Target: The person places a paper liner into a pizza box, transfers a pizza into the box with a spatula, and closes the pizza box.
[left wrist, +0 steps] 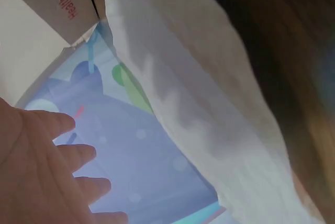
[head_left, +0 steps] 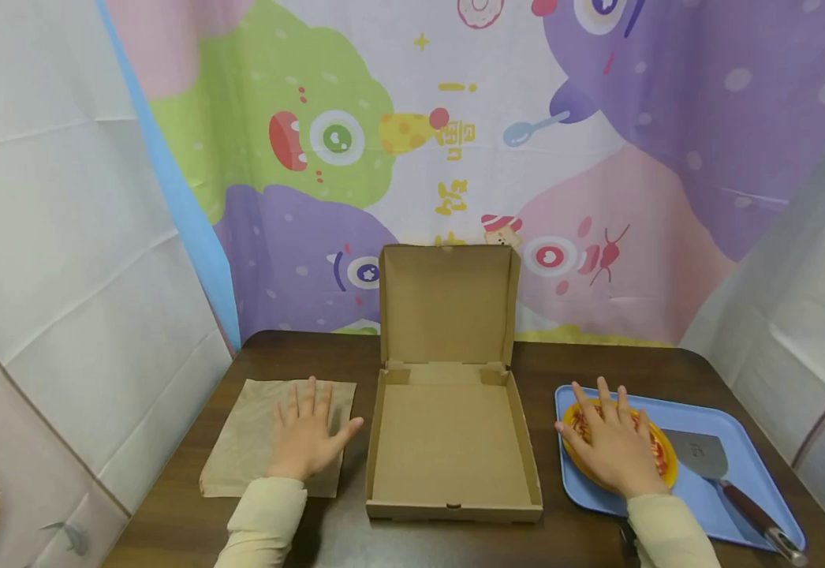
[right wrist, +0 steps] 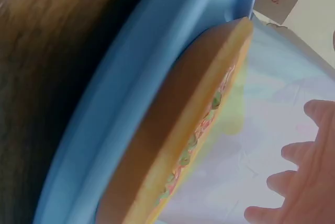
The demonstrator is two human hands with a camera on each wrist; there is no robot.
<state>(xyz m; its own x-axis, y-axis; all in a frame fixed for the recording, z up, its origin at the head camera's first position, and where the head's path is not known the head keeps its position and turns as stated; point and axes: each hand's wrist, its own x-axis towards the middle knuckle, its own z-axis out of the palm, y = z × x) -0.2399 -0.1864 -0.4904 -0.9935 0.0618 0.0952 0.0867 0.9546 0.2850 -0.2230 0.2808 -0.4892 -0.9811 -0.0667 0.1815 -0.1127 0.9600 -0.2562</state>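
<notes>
A: State of the hands?

B: The left hand [head_left: 306, 438] is spread, fingers straight, above the brown paper [head_left: 242, 442]. The right hand [head_left: 617, 446] is likewise spread above the pizza [right wrist: 172, 140]. Both wrist views show a gap to the thing beneath; neither has hold of anything.

A: Location of the pizza?

B: On the blue tray [head_left: 749, 450], toward its left end, beside the spatula [head_left: 699, 454], whose handle crosses the near rim. The cardboard box [head_left: 448, 442] stands between the hands, lid raised.

A: Handling advice?

B: In my judgement, this is a ready stance. Should the pizza be lifted, work the blade well under its middle, keep it level and leave the toppings unpressed. The paper looks thin and apt to crease; take it by an edge. Sheet or bag, I cannot tell.

A: Surface and room?

B: The worktop [head_left: 341, 544] is dark brown, wood-grained, with rounded far corners. A cartoon-printed cloth [head_left: 455, 79] hangs behind; pale, creased sheeting [head_left: 79, 197] lines both sides.
</notes>
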